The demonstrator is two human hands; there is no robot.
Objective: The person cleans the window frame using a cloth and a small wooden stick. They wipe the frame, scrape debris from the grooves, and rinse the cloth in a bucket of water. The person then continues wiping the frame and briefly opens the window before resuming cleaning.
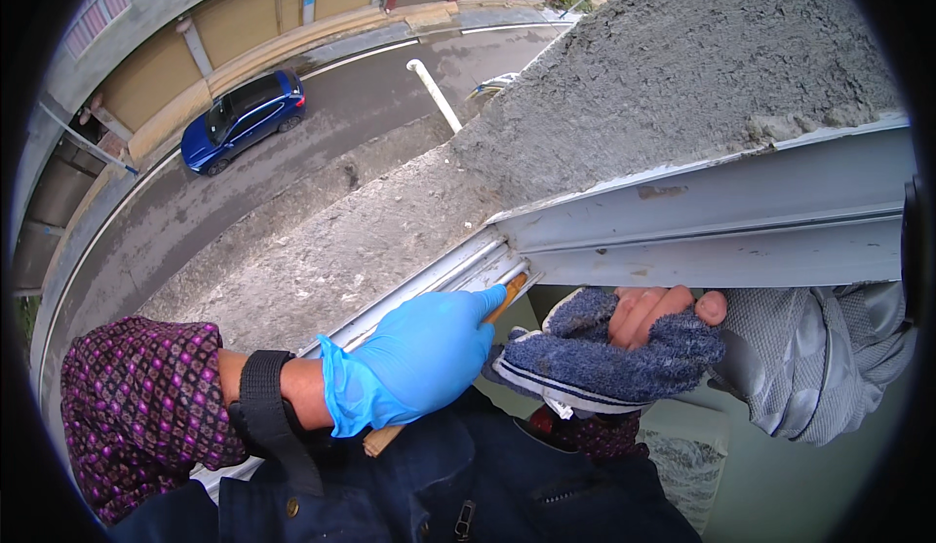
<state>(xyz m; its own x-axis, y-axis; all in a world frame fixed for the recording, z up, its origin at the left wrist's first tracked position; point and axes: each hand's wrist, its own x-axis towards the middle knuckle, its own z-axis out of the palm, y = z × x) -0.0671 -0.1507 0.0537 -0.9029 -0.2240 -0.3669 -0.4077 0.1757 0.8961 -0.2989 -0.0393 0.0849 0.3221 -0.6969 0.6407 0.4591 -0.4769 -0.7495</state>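
My left hand (424,353), in a blue disposable glove, grips a thin wooden stick (515,291). Its orange-brown tip rests in the inner corner of a white window track (468,269); the other end juts out below my wrist. Beside it on the right, my right hand (647,315) is bare and closed around a blue-grey terry cloth (607,360) with a white-striped edge. The cloth hides most of that hand, leaving the fingers visible. Grey patterned fabric (812,360) hangs right by those fingers; whether they touch it is unclear.
A rough cement ledge (329,250) and wall (673,68) lie outside the light window frame (731,228). Far below run a street (351,104) and a parked blue car (245,119). A white pipe (435,97) projects past the ledge. A pale wrapped item (684,462) sits indoors, lower right.
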